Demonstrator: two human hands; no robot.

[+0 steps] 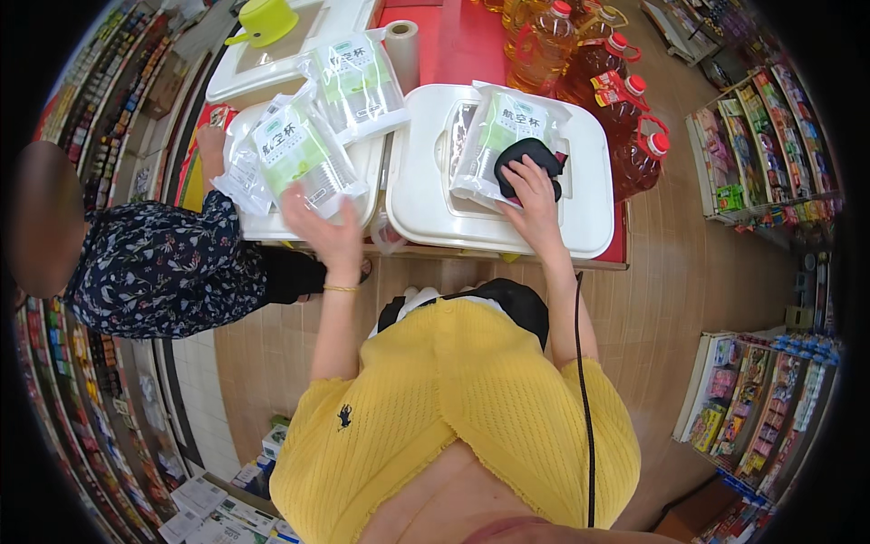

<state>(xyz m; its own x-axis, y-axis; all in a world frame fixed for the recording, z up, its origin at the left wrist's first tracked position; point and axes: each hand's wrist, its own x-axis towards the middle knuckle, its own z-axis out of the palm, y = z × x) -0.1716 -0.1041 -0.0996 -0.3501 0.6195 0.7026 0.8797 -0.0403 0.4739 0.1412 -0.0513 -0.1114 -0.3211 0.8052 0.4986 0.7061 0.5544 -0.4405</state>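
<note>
Right hand (535,204): fingers bent over a black object (529,149), gripping it. Item type cannot be determined. Left hand (324,234): open, fingers spread; motion blur prevents confirmation of contact with the package beyond it.

Placement rationale (judged): the black object sits over the right package (485,152), so the hand's weight likely steadies both. The package lies face up on a white lid (419,177), presumably because the broad, flat lid gives level support above the bench (458,54). The spread of the left hand appears suited to a wide, soft pack.

Locations (12 o'clock = away from the wearer):
- From the right hand: black object at 12 o'clock, under the fingertips; right package at 11 o'clock, its near edge by the thumb; red-capped bottle (638,168) at 2 o'clock, apart.
- From the left hand: near-left package (299,150) between 11 and 12 o'clock, just beside the fingers; far-left package (358,82) between 12 and 1 o'clock, farther off.
</note>
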